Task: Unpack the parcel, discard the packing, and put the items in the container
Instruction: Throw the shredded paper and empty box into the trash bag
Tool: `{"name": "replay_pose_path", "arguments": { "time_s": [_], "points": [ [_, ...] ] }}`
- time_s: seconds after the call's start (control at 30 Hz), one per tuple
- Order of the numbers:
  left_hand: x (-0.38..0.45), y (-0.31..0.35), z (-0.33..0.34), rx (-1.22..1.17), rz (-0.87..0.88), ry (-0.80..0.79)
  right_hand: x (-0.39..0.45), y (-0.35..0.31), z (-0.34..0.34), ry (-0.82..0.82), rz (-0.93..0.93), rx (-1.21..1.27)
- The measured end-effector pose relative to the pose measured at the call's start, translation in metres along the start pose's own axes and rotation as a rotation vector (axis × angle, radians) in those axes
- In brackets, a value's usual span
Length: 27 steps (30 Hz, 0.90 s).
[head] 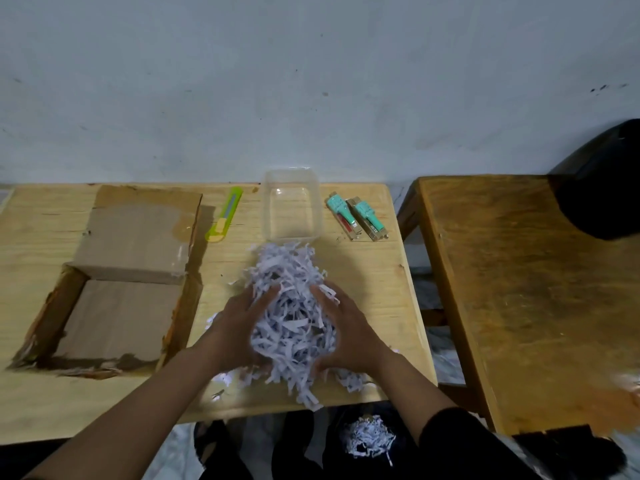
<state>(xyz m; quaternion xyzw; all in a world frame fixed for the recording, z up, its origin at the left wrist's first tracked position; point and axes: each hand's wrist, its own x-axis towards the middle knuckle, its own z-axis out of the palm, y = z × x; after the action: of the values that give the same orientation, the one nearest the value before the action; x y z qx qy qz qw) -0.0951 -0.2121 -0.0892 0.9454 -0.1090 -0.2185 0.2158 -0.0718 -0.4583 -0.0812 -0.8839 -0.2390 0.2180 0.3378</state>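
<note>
A heap of white shredded paper [289, 306] lies on the light wooden table [363, 271], in front of me. My left hand [239, 327] presses its left side and my right hand [346, 327] its right side, cupping the heap between them. The opened cardboard box [114, 306] stands at the left, its inside bare and its lid flap lying back. A clear plastic container [292, 206] sits at the back middle, with nothing in it. Two teal-and-gold tubes [356, 214] lie side by side to the container's right.
A green-and-yellow utility knife [224, 214] lies between the box and the container. A clump of shredded paper [369, 438] rests below the table's front edge on something dark. A darker wooden table [519, 289] stands at the right with a black object [602, 181] on it.
</note>
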Motion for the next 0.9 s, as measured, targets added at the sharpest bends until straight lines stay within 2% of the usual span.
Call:
{"name": "replay_pose_path", "arguments": {
  "time_s": [0.13,0.27,0.37,0.57,0.7,0.9],
  "points": [
    [0.001,0.007,0.004,-0.153,0.093,0.109,0.012,-0.011,0.019,0.032,0.004,0.012],
    [-0.003,0.005,0.006,-0.245,0.092,0.169,0.013,-0.019,0.031,0.059,0.046,0.060],
    [-0.006,0.003,0.006,-0.270,0.073,0.171,0.012,-0.028,0.031,0.067,0.072,0.062],
    [-0.004,0.012,-0.013,-0.282,0.165,0.269,0.004,-0.052,0.016,0.127,0.161,0.029],
    [-0.005,0.021,-0.035,-0.251,0.271,0.297,-0.009,-0.075,0.003,0.261,0.179,0.002],
    [-0.016,0.051,-0.067,-0.278,0.552,0.284,-0.049,-0.111,-0.015,0.430,0.292,-0.040]
  ]
}}
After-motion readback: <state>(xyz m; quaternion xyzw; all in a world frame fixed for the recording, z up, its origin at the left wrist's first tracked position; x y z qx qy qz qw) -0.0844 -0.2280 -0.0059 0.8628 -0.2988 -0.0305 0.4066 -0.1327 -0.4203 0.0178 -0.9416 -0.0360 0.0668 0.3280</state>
